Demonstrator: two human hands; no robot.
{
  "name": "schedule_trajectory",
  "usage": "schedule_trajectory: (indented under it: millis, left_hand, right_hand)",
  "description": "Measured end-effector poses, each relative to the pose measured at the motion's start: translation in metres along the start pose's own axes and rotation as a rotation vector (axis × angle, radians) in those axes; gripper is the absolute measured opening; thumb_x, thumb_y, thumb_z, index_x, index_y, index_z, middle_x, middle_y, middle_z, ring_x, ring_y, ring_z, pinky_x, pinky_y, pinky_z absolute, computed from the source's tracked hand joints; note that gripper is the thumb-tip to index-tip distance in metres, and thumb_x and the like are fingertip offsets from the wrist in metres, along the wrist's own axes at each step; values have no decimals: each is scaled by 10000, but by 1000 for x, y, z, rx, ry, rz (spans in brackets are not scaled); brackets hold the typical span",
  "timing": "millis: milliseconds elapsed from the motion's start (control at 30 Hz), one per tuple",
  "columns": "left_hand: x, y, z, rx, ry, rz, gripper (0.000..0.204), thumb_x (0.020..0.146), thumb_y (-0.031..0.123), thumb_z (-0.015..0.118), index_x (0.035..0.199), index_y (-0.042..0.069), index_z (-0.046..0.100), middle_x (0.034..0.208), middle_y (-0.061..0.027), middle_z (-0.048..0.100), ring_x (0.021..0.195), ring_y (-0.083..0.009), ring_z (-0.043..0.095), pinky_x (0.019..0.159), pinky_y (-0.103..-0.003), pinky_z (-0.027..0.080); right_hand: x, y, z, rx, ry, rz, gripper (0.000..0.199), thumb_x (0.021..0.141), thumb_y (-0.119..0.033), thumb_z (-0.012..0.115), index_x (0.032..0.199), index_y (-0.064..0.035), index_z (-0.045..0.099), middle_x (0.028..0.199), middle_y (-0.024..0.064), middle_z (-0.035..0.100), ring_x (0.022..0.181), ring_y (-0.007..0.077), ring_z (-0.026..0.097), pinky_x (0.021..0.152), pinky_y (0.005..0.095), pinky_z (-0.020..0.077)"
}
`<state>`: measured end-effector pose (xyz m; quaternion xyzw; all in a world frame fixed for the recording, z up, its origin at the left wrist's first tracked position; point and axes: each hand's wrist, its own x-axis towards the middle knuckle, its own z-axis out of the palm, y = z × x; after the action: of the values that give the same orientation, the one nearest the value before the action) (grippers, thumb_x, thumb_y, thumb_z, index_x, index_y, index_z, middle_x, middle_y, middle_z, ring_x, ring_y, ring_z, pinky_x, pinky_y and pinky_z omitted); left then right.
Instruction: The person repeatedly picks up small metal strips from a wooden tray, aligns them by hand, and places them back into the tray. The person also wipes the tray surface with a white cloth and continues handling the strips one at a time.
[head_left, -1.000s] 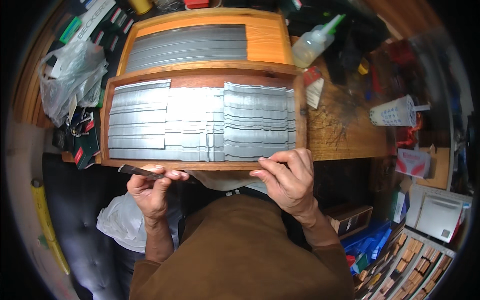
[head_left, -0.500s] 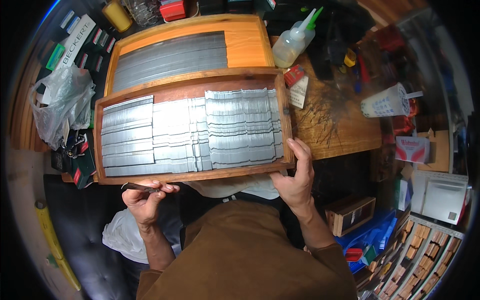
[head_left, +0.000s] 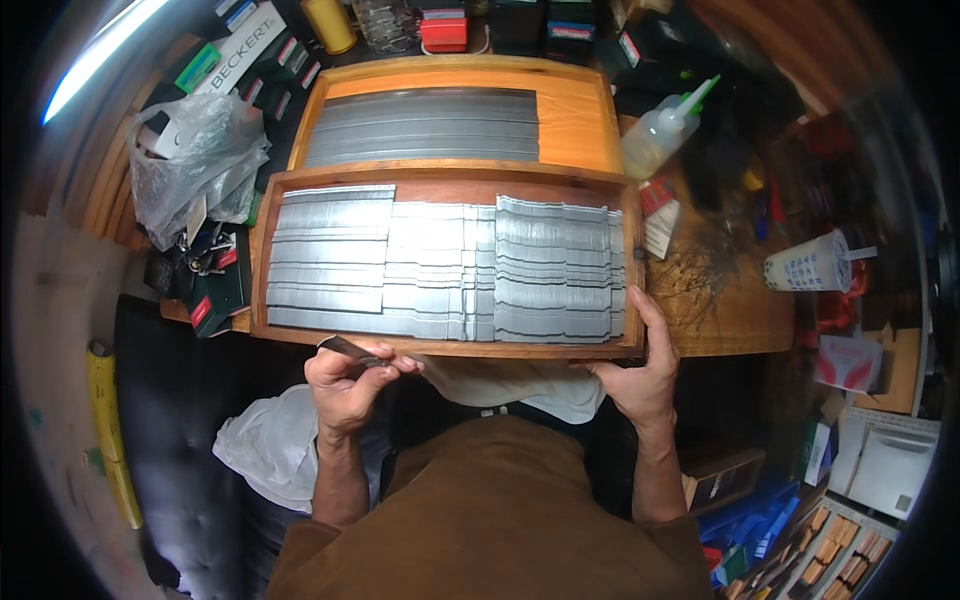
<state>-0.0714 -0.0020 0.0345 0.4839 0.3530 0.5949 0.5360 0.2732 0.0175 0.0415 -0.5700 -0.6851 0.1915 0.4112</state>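
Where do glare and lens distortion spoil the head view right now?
Head view: a bright light streak glares top left; the near wooden tray bows with fisheye bending; corners fall to black; the metal strips and both hands look sharp.

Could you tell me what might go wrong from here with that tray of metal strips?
1. The near tray juts past the table edge, gripped only at its right corner by the right hand; it could tip toward the lap.
2. The strips lie loose in uneven stacks and might slide if it tilts.
3. The left hand pinches a dark strip, so it may be slow to steady the tray.
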Motion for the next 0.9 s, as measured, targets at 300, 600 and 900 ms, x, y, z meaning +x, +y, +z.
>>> schedule_trajectory:
  millis: [300,600,900]
  left_hand:
    - [-2,21,26,13,4,-182,136,910,-87,648,1046,-82,638,913,-194,738,900,-274,744,825,-391,616]
    - [-35,-8,104,-256,-227,-859,163,961,46,673,1069,-73,650,1006,-140,748,954,-137,703,810,-258,568]
    - [-19,-34,95,-105,-247,-1013,287,986,242,677,1126,-8,671,994,-115,750,907,-174,730,712,-252,568]
  right_hand:
    - [-6,-33,-4,-231,70,-122,1045,602,-229,972,1449,8,407,1485,193,431,1379,337,433,1136,427,386]
    - [-117,-54,13,358,-409,-165,268,778,-80,840,971,-14,665,852,107,631,686,253,643,608,338,534]
    - [-155,-43,34,670,-412,183,233,823,42,772,1051,45,724,1013,159,755,871,230,746,753,290,591]
